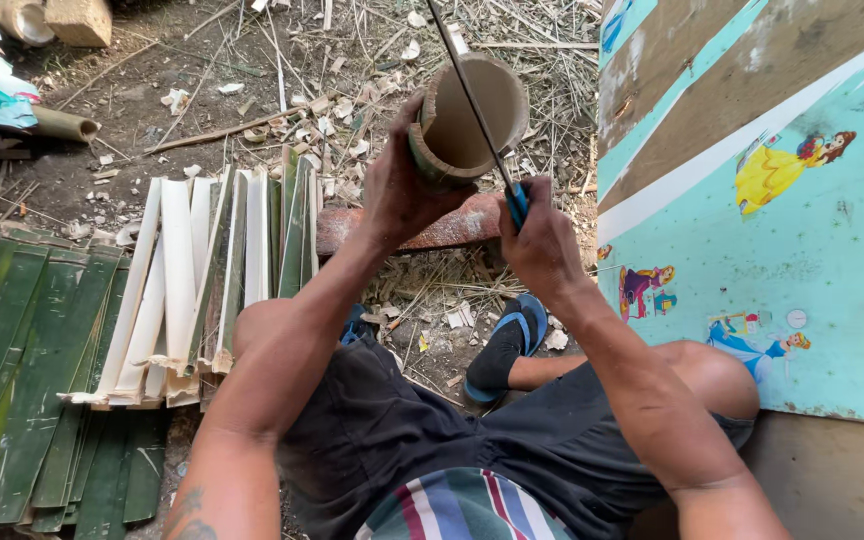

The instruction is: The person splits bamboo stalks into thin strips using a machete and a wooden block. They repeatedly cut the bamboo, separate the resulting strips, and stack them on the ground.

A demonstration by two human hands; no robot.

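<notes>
Splitting is our step now: our left hand (402,190) grips the hollow green bamboo tube (467,120) upright just above it, while our right hand (540,240) clenches the blue-handled long knife (472,100), blade across the rim. Next, we judge, comes a firm, centred downward press.

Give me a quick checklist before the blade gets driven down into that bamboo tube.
1. Left hand grips the bamboo tube below its rim: ok.
2. Blade lies across the tube's open end: ok.
3. Right hand closed on the blue knife handle: ok.
4. Left thumb off the blade line: cannot tell.
5. Foot in blue sandal lies behind the hands: ok.
</notes>
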